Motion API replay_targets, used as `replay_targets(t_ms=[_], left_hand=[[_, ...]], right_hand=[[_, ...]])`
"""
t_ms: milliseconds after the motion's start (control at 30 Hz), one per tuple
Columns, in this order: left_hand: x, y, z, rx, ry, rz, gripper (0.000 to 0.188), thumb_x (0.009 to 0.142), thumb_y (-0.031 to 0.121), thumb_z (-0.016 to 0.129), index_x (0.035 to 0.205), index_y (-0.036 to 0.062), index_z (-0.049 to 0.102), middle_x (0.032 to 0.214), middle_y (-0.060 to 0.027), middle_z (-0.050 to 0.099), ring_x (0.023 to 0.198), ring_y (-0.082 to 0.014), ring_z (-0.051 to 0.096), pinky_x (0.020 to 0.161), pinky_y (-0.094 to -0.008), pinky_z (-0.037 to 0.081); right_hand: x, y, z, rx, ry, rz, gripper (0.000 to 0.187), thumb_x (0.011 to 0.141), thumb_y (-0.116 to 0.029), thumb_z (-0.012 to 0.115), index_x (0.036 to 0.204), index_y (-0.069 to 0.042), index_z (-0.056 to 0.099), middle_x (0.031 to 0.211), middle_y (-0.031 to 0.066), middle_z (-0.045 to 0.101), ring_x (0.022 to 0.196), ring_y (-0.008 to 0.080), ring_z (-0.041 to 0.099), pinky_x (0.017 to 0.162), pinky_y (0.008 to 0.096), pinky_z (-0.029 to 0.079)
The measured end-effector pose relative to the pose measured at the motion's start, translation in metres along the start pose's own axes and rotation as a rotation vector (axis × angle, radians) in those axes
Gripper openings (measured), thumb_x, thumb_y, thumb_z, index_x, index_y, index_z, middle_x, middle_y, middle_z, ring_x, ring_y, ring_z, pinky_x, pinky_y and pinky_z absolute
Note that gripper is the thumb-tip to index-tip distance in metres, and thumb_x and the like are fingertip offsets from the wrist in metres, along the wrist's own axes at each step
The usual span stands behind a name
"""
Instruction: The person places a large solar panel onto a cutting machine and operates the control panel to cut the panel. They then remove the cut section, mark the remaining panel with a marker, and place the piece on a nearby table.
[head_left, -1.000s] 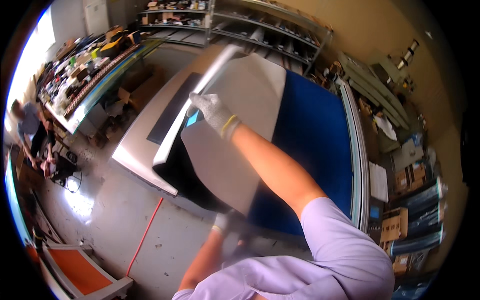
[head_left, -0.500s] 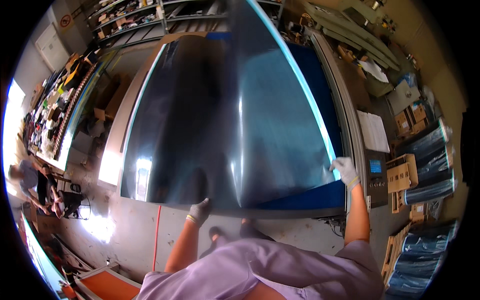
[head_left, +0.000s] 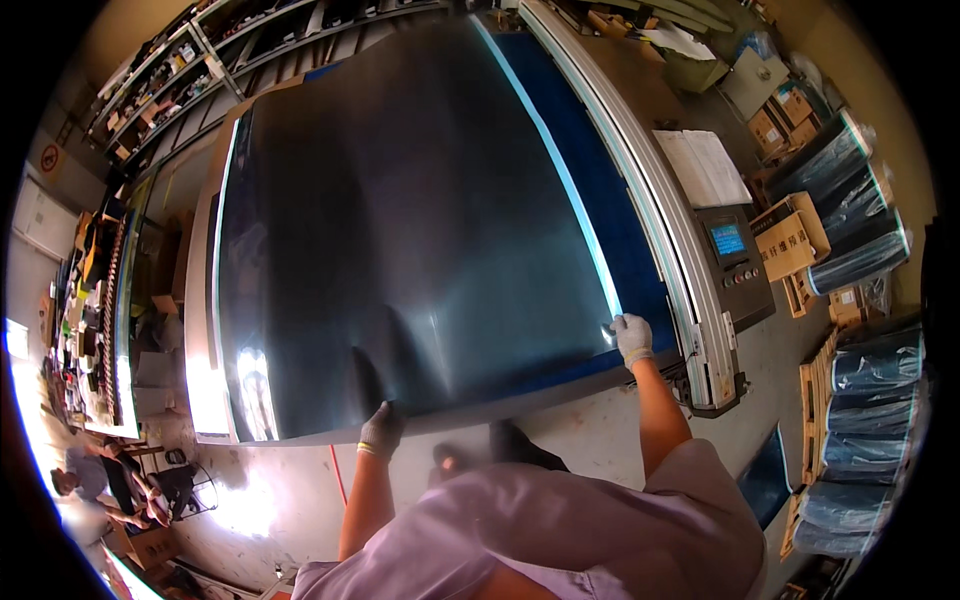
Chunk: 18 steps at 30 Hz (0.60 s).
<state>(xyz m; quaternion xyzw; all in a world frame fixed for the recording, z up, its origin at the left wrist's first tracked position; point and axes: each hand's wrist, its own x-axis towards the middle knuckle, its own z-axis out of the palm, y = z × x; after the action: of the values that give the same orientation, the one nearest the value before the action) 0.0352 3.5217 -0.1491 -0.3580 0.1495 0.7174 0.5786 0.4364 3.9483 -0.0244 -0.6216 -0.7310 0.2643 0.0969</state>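
A wide, dark, glossy sheet (head_left: 330,260) with pale blue edge strips covers most of a blue-topped machine table (head_left: 640,285). My right hand (head_left: 632,338), in a pale knit glove, pinches the sheet's near right corner at the blue strip. Farther left, my gloved left hand (head_left: 381,430) is closed at the sheet's near edge; its thumb shows, while the other fingers are partly hidden. Shallow folds run through the sheet between my hands.
Along the table's right side runs a silver rail (head_left: 640,210), with a control panel (head_left: 735,250) beside it. Dark wrapped rolls (head_left: 875,400) lie on pallets at right. Shelving (head_left: 210,60) stands behind, and a person (head_left: 100,480) sits at far left.
The raised, billowing right part of the sheet has come down and lies flatter. My right hand still holds its corner. The whole view has turned.
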Motion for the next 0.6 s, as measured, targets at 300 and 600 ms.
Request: replay_targets(t_ms=[300, 600], left_hand=[[-0.069, -0.027, 0.1, 1.76, 0.513, 0.569, 0.042, 0.089, 0.031, 0.068, 0.117, -0.0001, 0.057, 0.112, -0.0185, 0.064, 0.096, -0.0284, 0.065, 0.079, -0.0398, 0.054], [0.021, -0.046, 0.168, 2.395, 1.204, 0.711, 0.11, 0.067, 0.056, 0.076, 0.154, 0.0204, 0.018, 0.16, -0.0177, 0.012, 0.145, -0.0439, 0.013, 0.117, -0.0488, 0.019]], right_hand=[[-0.049, -0.089, 0.062, -0.404, 0.123, -0.361, 0.08, 0.078, -0.053, 0.07, 0.144, -0.019, 0.039, 0.152, 0.0181, 0.027, 0.135, 0.0427, 0.032, 0.107, 0.0593, 0.03], [-0.019, -0.076, 0.035, -0.461, -0.153, -0.005, 0.101, 0.067, -0.062, 0.076, 0.148, -0.021, 0.032, 0.157, 0.0169, 0.021, 0.143, 0.0402, 0.02, 0.109, 0.0661, 0.023]])
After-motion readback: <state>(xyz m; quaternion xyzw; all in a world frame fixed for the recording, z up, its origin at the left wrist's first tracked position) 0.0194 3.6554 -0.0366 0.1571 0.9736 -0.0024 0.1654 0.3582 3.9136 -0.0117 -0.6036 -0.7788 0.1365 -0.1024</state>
